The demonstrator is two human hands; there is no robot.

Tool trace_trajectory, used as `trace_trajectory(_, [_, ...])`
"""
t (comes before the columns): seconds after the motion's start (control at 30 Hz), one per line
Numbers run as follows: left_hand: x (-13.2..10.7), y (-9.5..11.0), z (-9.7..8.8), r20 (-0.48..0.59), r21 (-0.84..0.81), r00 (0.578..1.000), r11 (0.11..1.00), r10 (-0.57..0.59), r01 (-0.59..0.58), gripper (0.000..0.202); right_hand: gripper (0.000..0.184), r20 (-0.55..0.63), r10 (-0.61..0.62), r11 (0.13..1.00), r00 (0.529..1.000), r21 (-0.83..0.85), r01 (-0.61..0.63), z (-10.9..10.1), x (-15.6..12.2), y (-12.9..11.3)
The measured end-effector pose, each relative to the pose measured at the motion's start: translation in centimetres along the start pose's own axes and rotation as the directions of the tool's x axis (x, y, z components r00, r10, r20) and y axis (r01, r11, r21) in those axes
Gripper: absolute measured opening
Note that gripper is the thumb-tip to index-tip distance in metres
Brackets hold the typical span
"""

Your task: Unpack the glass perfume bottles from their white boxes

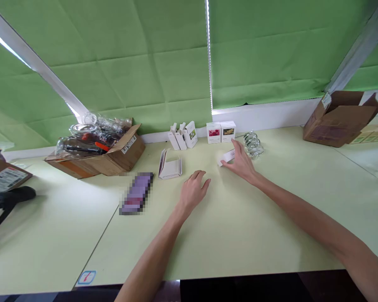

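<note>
My right hand (242, 162) reaches across the pale green table (239, 235) and touches a small flat white carton (226, 157) lying there; its fingers are curled round the carton's near end. My left hand (193, 191) rests palm down on the table with fingers loosely apart, holding nothing. An unfolded white carton (170, 167) lies just left of it. Two closed printed boxes (221, 131) stand at the wall behind the right hand, and three open white boxes (182, 136) stand to their left. Small clear glass jars (253, 144) sit right of my right hand.
An open cardboard box (97, 157) full of glass jars sits at the back left. Another open cardboard box (340, 119) is at the back right. A blurred purple rectangle (136, 193) lies left of centre. A black object (6, 199) sits at the far left edge.
</note>
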State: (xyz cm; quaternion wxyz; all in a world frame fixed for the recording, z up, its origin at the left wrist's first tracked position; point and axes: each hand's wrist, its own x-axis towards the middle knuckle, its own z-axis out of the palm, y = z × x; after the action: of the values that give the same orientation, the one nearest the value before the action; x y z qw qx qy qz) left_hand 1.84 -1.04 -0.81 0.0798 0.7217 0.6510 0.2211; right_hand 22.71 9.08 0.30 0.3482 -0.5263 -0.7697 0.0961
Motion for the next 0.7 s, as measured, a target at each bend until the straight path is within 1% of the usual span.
trace_trajectory(0.07, [-0.1, 0.1, -0.2, 0.022, -0.119, 0.997, 0.991, 0.071, -0.068, 0.045, 0.096, 0.068, -0.091, 0.992, 0.993, 0.088, 0.085, -1.4, -2.1, -0.4])
trace_trajectory(0.13, [-0.4, 0.4, -0.4, 0.096, -0.231, 0.984, 0.965, 0.152, -0.127, 0.068, 0.101, 0.157, -0.175, 0.970, 0.972, 0.199, 0.142, -2.8, -4.0, -0.5])
trace_trajectory(0.17, [-0.5, 0.5, -0.6, 0.148, -0.275, 0.971, 0.951, 0.187, -0.142, 0.081, 0.104, 0.211, -0.208, 0.954, 0.955, 0.258, 0.151, -3.5, -4.9, -0.5])
trace_trajectory(0.23, [-0.8, 1.0, -0.8, 0.263, -0.346, 0.936, 0.929, 0.232, -0.133, 0.103, 0.107, 0.312, -0.251, 0.920, 0.916, 0.373, 0.125, -4.5, -6.3, -0.5])
trace_trajectory(0.3, [-1.0, 1.5, -0.8, 0.353, -0.414, 0.899, 0.905, 0.258, -0.097, 0.116, 0.109, 0.388, -0.275, 0.877, 0.880, 0.475, 0.065, -5.2, -7.5, -0.6])
trace_trajectory(0.33, [-1.1, 1.8, -0.7, 0.378, -0.454, 0.884, 0.887, 0.276, -0.083, 0.121, 0.110, 0.414, -0.289, 0.852, 0.863, 0.522, 0.035, -5.4, -7.9, -0.7])
trace_trajectory(0.37, [-1.2, 2.1, -0.5, 0.385, -0.498, 0.874, 0.864, 0.298, -0.075, 0.123, 0.110, 0.430, -0.306, 0.826, 0.849, 0.564, 0.012, -5.4, -8.3, -0.9])
trace_trajectory(0.43, [-1.4, 2.8, -0.2, 0.357, -0.588, 0.870, 0.805, 0.340, -0.073, 0.122, 0.108, 0.442, -0.342, 0.783, 0.829, 0.622, -0.009, -5.5, -8.9, -1.2])
trace_trajectory(0.5, [-1.5, 3.3, 0.0, 0.308, -0.646, 0.882, 0.759, 0.358, -0.083, 0.114, 0.104, 0.455, -0.358, 0.777, 0.815, 0.629, -0.009, -5.6, -9.2, -1.4])
trace_trajectory(0.53, [-1.6, 3.6, 0.0, 0.289, -0.650, 0.890, 0.755, 0.352, -0.087, 0.109, 0.103, 0.463, -0.352, 0.786, 0.813, 0.618, -0.012, -5.6, -9.3, -1.5])
trace_trajectory(0.6, [-1.8, 4.0, -0.2, 0.272, -0.604, 0.913, 0.793, 0.305, -0.085, 0.098, 0.096, 0.474, -0.298, 0.802, 0.829, 0.595, -0.052, -5.9, -9.2, -1.6])
trace_trajectory(0.67, [-1.9, 4.4, -0.5, 0.277, -0.517, 0.933, 0.854, 0.231, -0.058, 0.089, 0.079, 0.477, -0.195, 0.791, 0.857, 0.593, -0.150, -6.2, -9.1, -1.7])
trace_trajectory(0.7, [-2.0, 4.6, -0.6, 0.279, -0.478, 0.940, 0.878, 0.199, -0.044, 0.085, 0.069, 0.486, -0.148, 0.769, 0.862, 0.604, -0.209, -6.3, -8.9, -1.7])
